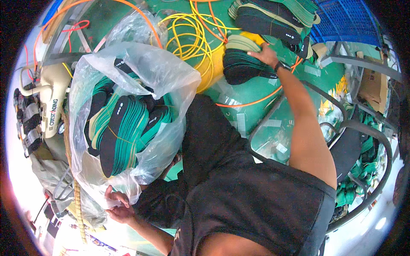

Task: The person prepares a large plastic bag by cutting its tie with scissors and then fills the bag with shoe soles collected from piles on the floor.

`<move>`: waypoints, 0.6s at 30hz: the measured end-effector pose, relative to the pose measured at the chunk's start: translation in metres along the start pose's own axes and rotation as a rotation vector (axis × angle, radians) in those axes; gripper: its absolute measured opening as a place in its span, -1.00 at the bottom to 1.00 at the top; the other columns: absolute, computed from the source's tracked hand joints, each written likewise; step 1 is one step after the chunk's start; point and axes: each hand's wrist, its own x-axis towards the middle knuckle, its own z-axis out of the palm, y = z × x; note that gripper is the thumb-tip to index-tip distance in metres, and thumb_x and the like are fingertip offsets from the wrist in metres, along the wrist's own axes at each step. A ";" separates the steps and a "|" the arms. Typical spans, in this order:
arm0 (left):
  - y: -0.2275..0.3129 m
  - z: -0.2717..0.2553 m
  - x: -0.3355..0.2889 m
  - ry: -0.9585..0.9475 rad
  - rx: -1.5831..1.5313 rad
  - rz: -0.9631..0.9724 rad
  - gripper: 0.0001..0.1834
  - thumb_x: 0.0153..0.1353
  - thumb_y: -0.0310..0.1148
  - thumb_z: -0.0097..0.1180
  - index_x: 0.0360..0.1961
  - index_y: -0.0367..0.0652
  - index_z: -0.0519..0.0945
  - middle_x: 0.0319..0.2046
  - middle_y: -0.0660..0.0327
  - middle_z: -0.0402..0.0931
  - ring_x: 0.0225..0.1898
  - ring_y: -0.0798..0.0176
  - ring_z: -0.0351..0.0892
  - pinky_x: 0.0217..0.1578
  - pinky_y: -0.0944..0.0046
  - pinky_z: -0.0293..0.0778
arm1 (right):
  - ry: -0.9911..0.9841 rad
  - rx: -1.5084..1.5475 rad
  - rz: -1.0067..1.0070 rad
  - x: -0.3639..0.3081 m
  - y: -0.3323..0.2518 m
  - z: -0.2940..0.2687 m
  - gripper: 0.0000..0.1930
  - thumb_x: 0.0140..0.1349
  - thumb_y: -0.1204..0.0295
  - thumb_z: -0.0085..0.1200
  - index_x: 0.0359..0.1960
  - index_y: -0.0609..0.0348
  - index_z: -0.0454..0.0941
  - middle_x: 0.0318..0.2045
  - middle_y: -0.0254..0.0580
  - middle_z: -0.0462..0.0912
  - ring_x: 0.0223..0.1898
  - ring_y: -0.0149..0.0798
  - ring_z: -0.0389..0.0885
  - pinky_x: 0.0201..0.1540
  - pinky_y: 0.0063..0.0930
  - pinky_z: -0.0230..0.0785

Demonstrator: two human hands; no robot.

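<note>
A large clear plastic bag point(171, 70) stands at my left with its mouth gaping. Inside it are several banded bundles of shoe insoles point(121, 128), black on one face with green and beige edges. My left hand point(119, 208) is at the bag's near lower edge, fingers curled on the plastic. Stretched far ahead, my right hand point(268, 55) grips the right end of another insole bundle point(241, 66) on the floor, thumb over its top; some fingers are hidden behind it. A taller pile of insoles point(273, 21) lies just beyond.
Coiled yellow hose point(188, 38) and an orange hose point(256, 102) run over the green floor point(243, 91). A blue plastic crate point(346, 21) stands far right. Dark metal tubing point(386, 170) curves at my right, with more insoles point(363, 166) behind it. A beige machine point(53, 91) is at left.
</note>
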 end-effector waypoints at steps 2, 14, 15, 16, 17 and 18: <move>0.004 -0.005 -0.005 0.017 0.034 0.048 -0.28 0.26 0.08 -0.20 0.08 -0.48 0.29 -0.72 0.28 0.27 -0.76 0.50 0.12 -0.70 0.54 0.06 | 0.047 -0.069 -0.124 -0.030 -0.004 0.005 0.15 -0.33 -0.42 0.13 0.17 0.31 0.22 0.06 0.19 0.40 0.12 0.09 0.36 0.14 0.04 0.12; 0.062 -0.009 -0.038 0.322 -0.003 0.280 -0.41 0.19 -0.17 -0.12 0.07 -0.50 0.27 -0.75 0.40 0.08 -0.72 0.51 0.02 -0.62 0.45 0.02 | 0.115 -0.289 -0.305 -0.097 -0.036 0.026 0.00 -0.35 0.18 0.40 0.19 0.34 0.17 -0.06 0.18 0.46 -0.02 0.12 0.43 -0.01 -0.09 0.31; 0.073 -0.016 -0.041 0.278 -0.045 0.271 -0.36 0.17 -0.15 -0.10 0.11 -0.51 0.23 -0.73 0.38 0.11 -0.70 0.50 0.03 -0.59 0.43 0.04 | 0.176 -0.267 -0.325 -0.097 -0.020 0.033 0.01 -0.35 0.16 0.40 0.19 0.34 0.16 -0.05 0.19 0.45 -0.01 0.14 0.42 0.01 -0.09 0.30; 0.073 -0.023 -0.042 0.313 -0.017 0.317 -0.23 0.13 -0.11 -0.05 0.19 -0.53 0.11 -0.68 0.33 0.16 -0.64 0.46 0.09 -0.54 0.39 0.06 | 0.242 -0.247 -0.336 -0.098 -0.007 0.045 0.02 -0.35 0.13 0.40 0.19 0.35 0.16 -0.04 0.20 0.44 0.00 0.15 0.40 0.03 -0.08 0.28; 0.074 -0.014 -0.038 0.298 0.080 0.383 -0.11 0.09 -0.09 -0.01 0.27 -0.50 -0.05 -0.62 0.28 0.21 -0.57 0.36 0.17 -0.47 0.34 0.12 | 0.298 -0.233 -0.291 -0.104 -0.008 0.060 0.01 -0.35 0.12 0.41 0.17 0.36 0.18 -0.06 0.21 0.46 -0.01 0.16 0.41 0.02 -0.09 0.29; 0.070 -0.008 -0.034 0.309 0.047 0.398 -0.03 0.07 -0.10 0.04 0.32 -0.41 -0.18 -0.55 0.20 0.31 -0.50 0.26 0.25 -0.40 0.28 0.19 | 0.363 -0.220 -0.233 -0.104 -0.013 0.073 0.00 -0.36 0.11 0.42 0.15 0.38 0.21 -0.08 0.22 0.47 -0.02 0.17 0.42 0.02 -0.10 0.30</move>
